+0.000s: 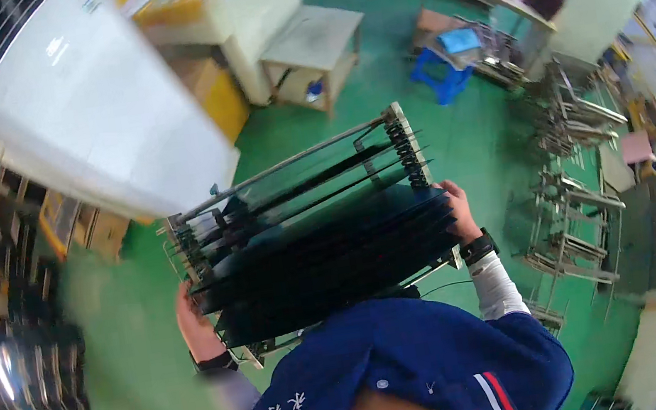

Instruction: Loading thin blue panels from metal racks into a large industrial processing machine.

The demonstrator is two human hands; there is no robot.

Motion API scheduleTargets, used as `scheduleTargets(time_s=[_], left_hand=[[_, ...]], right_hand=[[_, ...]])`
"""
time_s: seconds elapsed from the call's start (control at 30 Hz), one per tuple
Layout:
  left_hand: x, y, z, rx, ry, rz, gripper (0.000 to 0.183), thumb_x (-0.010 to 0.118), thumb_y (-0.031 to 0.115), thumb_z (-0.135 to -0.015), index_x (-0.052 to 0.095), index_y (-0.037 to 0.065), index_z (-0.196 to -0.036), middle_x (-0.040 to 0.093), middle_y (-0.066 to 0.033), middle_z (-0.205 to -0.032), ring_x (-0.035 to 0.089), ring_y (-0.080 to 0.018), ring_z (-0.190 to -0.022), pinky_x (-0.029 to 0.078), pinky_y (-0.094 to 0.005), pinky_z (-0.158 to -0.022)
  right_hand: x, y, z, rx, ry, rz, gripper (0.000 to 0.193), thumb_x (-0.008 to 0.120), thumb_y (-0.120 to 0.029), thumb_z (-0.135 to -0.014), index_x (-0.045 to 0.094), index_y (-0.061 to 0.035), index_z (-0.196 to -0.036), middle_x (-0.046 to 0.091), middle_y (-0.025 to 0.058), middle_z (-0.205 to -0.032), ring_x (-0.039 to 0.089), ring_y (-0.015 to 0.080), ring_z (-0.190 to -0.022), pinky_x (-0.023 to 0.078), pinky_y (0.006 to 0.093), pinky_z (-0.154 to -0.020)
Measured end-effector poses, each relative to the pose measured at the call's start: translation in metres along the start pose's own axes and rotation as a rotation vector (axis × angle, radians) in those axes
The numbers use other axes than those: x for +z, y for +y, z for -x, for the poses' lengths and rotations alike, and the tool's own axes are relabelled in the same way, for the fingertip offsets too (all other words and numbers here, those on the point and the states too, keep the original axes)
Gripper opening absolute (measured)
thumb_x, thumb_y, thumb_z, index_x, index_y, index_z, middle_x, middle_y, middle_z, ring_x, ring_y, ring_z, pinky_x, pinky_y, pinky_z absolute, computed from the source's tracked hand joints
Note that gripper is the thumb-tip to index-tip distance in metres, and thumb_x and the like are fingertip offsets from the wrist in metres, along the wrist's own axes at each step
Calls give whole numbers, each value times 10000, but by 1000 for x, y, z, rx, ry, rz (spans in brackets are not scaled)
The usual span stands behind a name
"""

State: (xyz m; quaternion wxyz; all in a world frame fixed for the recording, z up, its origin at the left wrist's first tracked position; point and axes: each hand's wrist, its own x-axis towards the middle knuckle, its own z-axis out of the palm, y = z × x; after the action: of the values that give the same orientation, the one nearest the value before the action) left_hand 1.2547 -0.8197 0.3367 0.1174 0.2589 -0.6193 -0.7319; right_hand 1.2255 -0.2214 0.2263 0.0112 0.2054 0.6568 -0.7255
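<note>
A metal rack (pixel 288 163) with slotted or coiled end pieces is in front of my body, slightly tilted in the view. Several thin, dark panels (pixel 335 254) stand side by side in its near half, while the far half holds fewer. My left hand (pixel 194 323) grips the rack's left end, its fingers partly hidden by the frame. At the opposite end, my right hand (pixel 460 210) is closed on the rack's side, next to the panel edges. Both wrists wear dark bands.
A tall white cabinet (pixel 103 94) stands close at the far left. Beyond the rack are a low table (pixel 315 39) and a blue stool (pixel 441 76). Metal racks (pixel 571 234) line the right side. Further dark panels (pixel 39 388) stand at the lower left on the green floor (pixel 282 119).
</note>
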Motion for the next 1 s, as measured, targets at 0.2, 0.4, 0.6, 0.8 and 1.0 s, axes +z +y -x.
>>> scheduleTargets(time_s=[0.2,0.4,0.6,0.8,1.0], left_hand=[[43,1,16,-450,-218,289,258,595,240,-913,610,30,-1061,656,-86,-947,622,-208,-831,502,-334,-728],[72,-18,-14,-458,-296,162,276,590,257,-908,629,17,-1040,649,-95,-828,617,-208,-799,489,-353,-711],[112,-32,-28,-324,-477,137,249,600,242,-896,665,29,-1007,597,-22,-772,588,-151,-774,447,-281,-746],[119,-26,-16,-67,-454,-24,195,621,249,-889,675,65,-922,579,24,-732,545,-96,-699,407,-266,-663],[112,-35,-21,-269,-579,-20,276,557,267,-930,658,66,-1089,667,-32,-899,618,-154,-818,498,-294,-770]], right_hand=[[-60,-14,113,-78,234,46,173,612,-177,-929,550,-87,-795,532,-57,-707,521,46,-635,431,233,-577],[-61,0,196,-90,426,-31,152,585,-147,-916,551,-81,-784,529,-66,-706,485,29,-622,399,221,-552],[-87,24,233,-148,518,-78,105,488,-48,-860,592,-37,-863,604,-12,-772,533,63,-664,444,224,-597],[-90,49,283,-229,574,-140,121,480,-45,-863,594,-30,-901,615,0,-793,564,91,-689,468,242,-630],[-94,53,274,-282,630,36,98,530,-75,-890,607,-22,-861,584,-24,-757,515,68,-669,428,227,-616]])
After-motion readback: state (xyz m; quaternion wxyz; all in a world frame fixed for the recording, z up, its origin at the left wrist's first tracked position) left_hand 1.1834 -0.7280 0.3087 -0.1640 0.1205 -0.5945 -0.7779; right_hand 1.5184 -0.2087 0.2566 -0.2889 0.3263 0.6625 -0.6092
